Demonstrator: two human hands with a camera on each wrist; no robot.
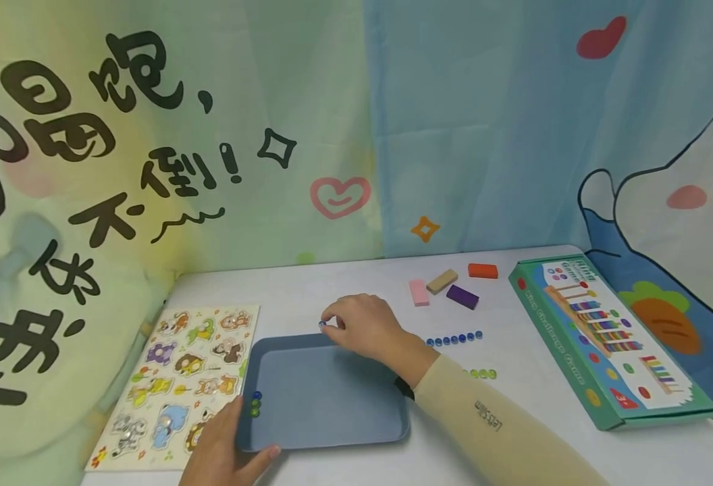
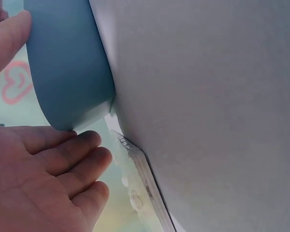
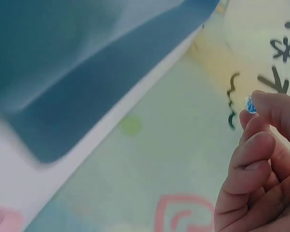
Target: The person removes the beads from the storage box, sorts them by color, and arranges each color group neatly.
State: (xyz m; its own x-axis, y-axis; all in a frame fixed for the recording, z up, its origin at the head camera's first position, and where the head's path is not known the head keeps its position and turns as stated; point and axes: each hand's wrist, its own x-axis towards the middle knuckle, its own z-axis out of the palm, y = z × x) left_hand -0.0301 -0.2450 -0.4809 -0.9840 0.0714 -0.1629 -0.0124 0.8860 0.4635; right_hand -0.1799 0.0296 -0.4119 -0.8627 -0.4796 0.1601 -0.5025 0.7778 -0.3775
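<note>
Between thumb and index finger, my right hand [image 1: 362, 327] pinches a small shiny blue bead [image 3: 251, 105], held over the far edge of a blue-grey tray [image 1: 332, 412]. My left hand [image 1: 219, 442] rests against the tray's near left corner, its thumb along the front side and its fairly straight fingers at the left side. Inside the tray, by the left wall, a blue bead [image 1: 257, 395] sits with green beads [image 1: 256, 409] in a short line. Right of the tray lie a row of blue beads [image 1: 455, 339] and a row of green beads [image 1: 483, 374], partly hidden by the right arm.
An animal puzzle board [image 1: 174, 378] lies left of the tray, close to the left hand. Pink [image 1: 419, 293], tan, purple and orange blocks lie at the back. A green game box [image 1: 612, 344] stands at the right. A printed curtain [image 1: 308, 135] hangs behind the table.
</note>
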